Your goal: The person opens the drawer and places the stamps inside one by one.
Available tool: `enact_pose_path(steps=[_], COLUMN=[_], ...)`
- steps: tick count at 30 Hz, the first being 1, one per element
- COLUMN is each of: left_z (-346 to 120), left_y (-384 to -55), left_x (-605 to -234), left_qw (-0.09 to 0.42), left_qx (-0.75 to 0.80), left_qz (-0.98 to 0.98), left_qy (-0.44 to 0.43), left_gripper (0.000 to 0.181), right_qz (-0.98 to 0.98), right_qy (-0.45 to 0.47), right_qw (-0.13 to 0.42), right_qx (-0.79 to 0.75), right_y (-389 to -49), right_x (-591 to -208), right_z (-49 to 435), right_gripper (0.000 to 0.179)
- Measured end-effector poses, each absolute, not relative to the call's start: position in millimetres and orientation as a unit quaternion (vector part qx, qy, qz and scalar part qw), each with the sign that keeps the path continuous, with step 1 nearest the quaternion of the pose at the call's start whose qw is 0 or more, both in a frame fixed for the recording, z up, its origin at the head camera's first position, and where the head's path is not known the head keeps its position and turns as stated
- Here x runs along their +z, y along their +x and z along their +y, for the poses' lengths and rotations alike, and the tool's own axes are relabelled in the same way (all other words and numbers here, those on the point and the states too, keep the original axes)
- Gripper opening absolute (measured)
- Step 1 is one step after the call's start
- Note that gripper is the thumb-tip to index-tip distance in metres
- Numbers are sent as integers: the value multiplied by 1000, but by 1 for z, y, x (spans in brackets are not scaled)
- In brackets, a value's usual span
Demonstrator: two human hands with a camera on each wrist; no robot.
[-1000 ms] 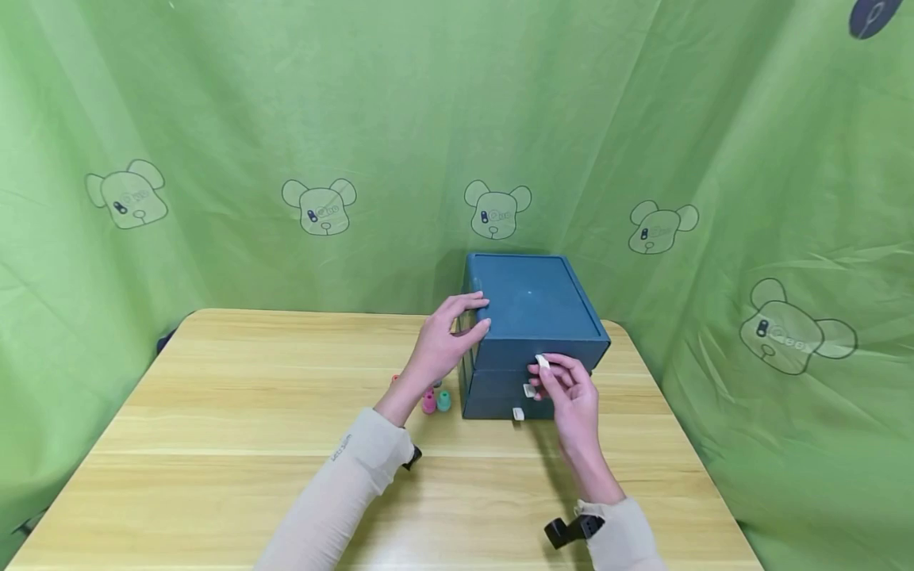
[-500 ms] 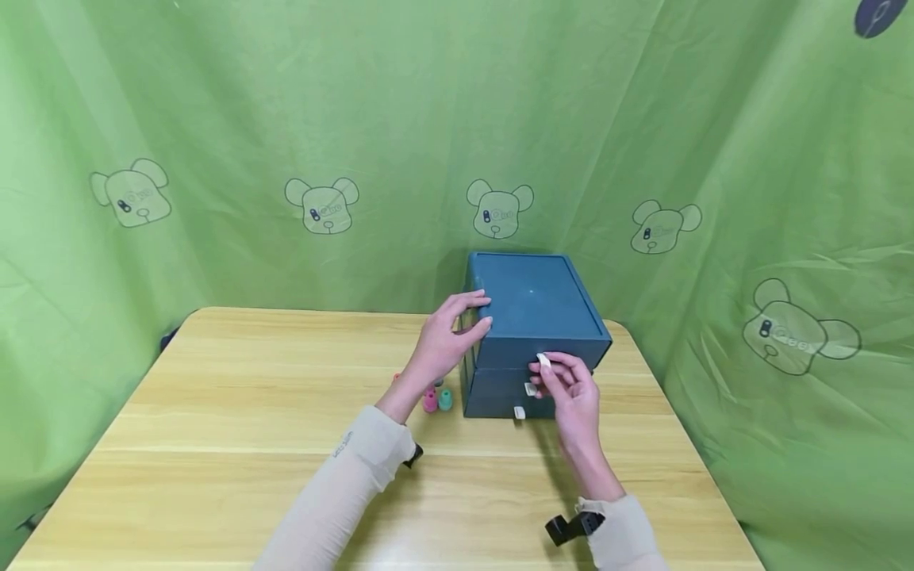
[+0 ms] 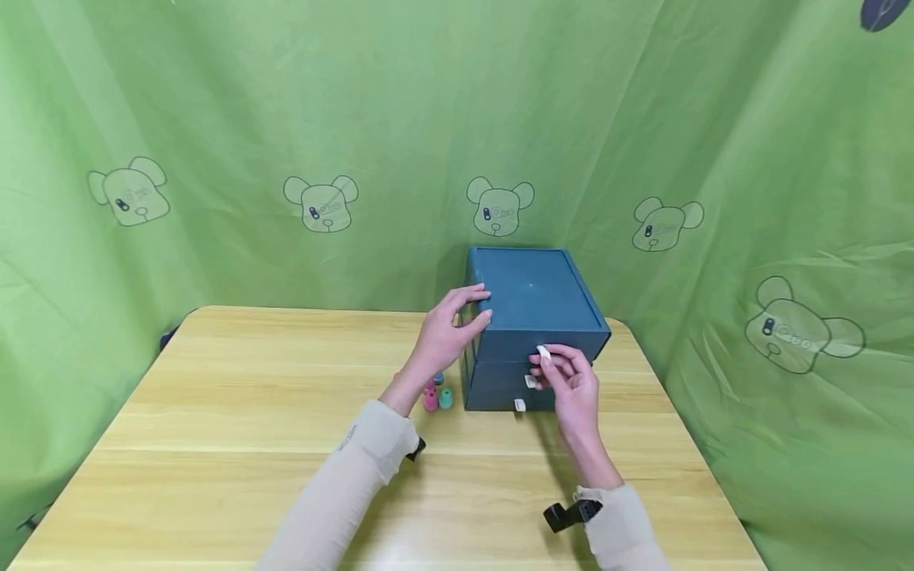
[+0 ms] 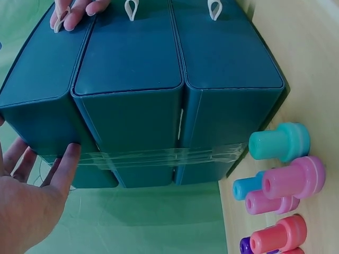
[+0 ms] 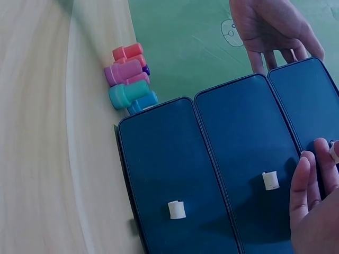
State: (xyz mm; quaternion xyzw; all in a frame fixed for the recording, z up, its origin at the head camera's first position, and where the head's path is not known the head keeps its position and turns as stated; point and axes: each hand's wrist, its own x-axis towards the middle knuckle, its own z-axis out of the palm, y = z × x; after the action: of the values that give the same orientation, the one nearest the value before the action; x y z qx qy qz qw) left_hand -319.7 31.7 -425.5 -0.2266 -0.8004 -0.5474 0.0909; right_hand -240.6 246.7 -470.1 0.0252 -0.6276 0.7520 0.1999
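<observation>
A blue drawer cabinet [image 3: 535,289] with three stacked drawers stands at the back right of the table. My left hand [image 3: 443,337] touches its upper left side, fingertips at the top edge and the thumb by the front corner. In the left wrist view those fingers [image 4: 66,166] lie fairly straight against the side wall. My right hand [image 3: 577,392] pinches the white pull tab [image 3: 545,354] of the top drawer between thumb and finger. Below it, the middle tab [image 3: 531,381] and the bottom tab [image 3: 520,405] hang free. All three drawers look closed.
Left of the cabinet several small peg-shaped pieces stand on the wooden table [image 3: 250,412], among them a teal piece [image 4: 279,143], a pink piece [image 4: 294,177] and a coral piece [image 4: 279,235]. Clear tape [image 4: 175,156] crosses the cabinet's side. A green curtain [image 3: 400,103] hangs behind.
The cabinet sits slightly farther back, and both hands have shifted with it. More of a blue piece shows beside my left wrist. My right hand keeps its pinch on the top tab.
</observation>
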Motion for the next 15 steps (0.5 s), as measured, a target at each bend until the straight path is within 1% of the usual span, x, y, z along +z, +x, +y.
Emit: enact_pose_path(steps=[8, 12, 15], left_z=[31, 31, 32], left_y=[-326, -327, -327], left_x=[-426, -426, -426], left_qw=[90, 89, 84], left_qx=[-550, -548, -547], left_qz=[-801, -802, -802], left_qy=[-220, -222, -224], left_gripper=[45, 45, 45], right_qz=[-638, -640, -646], right_qy=[38, 57, 49], right_qw=[188, 208, 228], right_qx=[746, 738, 726], right_y=[-246, -245, -241], right_x=[-469, -474, -482], right_z=[249, 255, 261], right_gripper=[26, 27, 25])
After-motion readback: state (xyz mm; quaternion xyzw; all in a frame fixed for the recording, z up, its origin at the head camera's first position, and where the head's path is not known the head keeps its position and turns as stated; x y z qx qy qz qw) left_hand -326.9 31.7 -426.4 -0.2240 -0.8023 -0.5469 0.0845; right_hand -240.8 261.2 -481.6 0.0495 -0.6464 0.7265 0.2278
